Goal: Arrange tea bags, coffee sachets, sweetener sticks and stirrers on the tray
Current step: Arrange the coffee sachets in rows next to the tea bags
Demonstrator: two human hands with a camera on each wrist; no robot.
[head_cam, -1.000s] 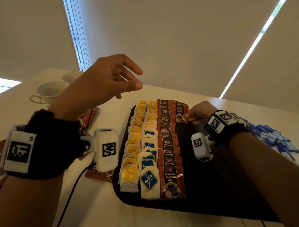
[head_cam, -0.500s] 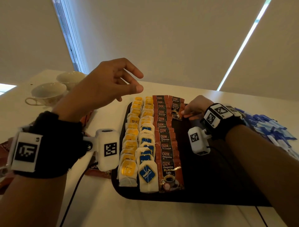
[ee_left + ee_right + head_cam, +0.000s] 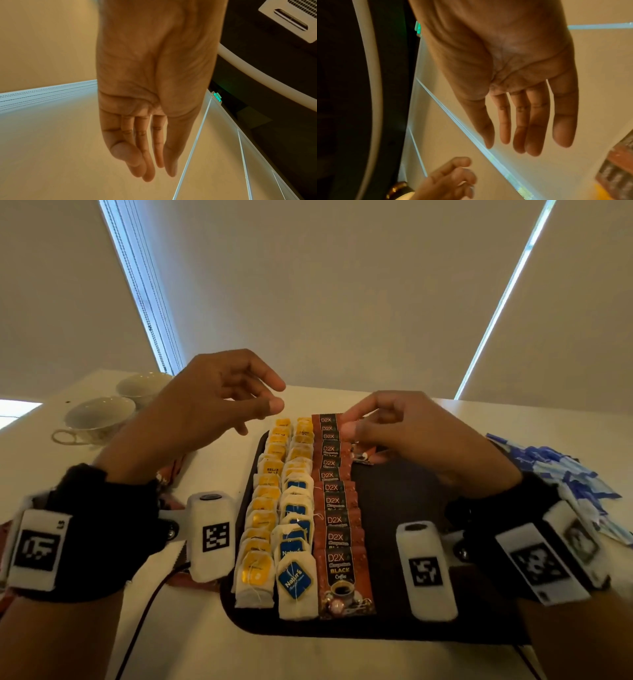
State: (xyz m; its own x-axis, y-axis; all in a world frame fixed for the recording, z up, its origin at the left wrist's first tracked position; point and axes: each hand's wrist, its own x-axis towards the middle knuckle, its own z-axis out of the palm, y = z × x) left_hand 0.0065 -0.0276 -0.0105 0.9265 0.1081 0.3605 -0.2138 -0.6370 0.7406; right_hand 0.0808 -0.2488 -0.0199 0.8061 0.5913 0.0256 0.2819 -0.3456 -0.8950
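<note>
A dark tray holds a row of yellow tea bags, a row of blue tea bags and a row of brown coffee sachets. One more coffee sachet lies beside the far end of that row, partly under my right hand. My right hand hovers over the far end of the sachet row; in the right wrist view its fingers are straight and hold nothing. My left hand hangs above the tray's far left corner, fingers relaxed and empty.
A pile of blue sweetener sticks lies right of the tray. Two white cups stand at the back left. Loose coffee sachets lie left of the tray, under my left wrist. The tray's right half is bare.
My right hand has lifted off the sachet at the tray's far end and shifted left over the sachet row, fingers now spread. The left hand stays raised in the same place.
</note>
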